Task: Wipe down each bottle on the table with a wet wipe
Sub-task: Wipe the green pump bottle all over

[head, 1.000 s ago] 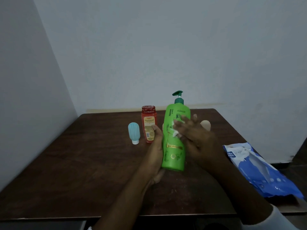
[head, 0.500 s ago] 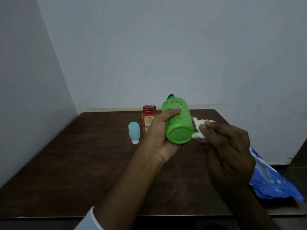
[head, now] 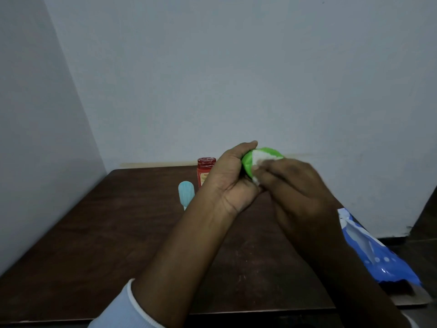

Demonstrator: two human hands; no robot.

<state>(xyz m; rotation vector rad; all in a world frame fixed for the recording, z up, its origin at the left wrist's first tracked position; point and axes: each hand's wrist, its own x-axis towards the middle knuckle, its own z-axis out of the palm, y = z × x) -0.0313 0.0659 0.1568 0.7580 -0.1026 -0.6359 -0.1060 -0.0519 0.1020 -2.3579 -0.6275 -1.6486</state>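
Head view, nearest first: what lies on this side of the green bottle (head: 248, 162)?

– A pale sleeve (head: 123, 308) and the left forearm, reaching over the dark table (head: 106, 245) toward the bottle. Right of the bottle and nearer the viewer lies the blue wipe pack (head: 378, 252).

And the hands?

– The left hand (head: 233, 178) is clamped round the green bottle's body, holding it clear of the table and tipped so its base faces the viewer. The right hand (head: 295, 185) has its fingers closed on the wet wipe (head: 262, 159) and presses it against that base; motion blur softens the fingertips.

What has changed?

– 1 second ago the bottle stood upright on the table while the wipe worked its side. 0.5 seconds ago it was already tipped in the left hand, with the wipe just beside the base. Now the wipe covers part of the base.

Meaning for the job?

– I'd judge the sides are finished and the underside is the last pass on this 1. Left of the green bottle and below it, the small blue bottle (head: 186, 191) and the red bottle (head: 205, 169) stand on the table, in neither hand, so at least 2 bottles probably remain to be wiped. Beyond the bottle there is only the pale wall (head: 236, 67).
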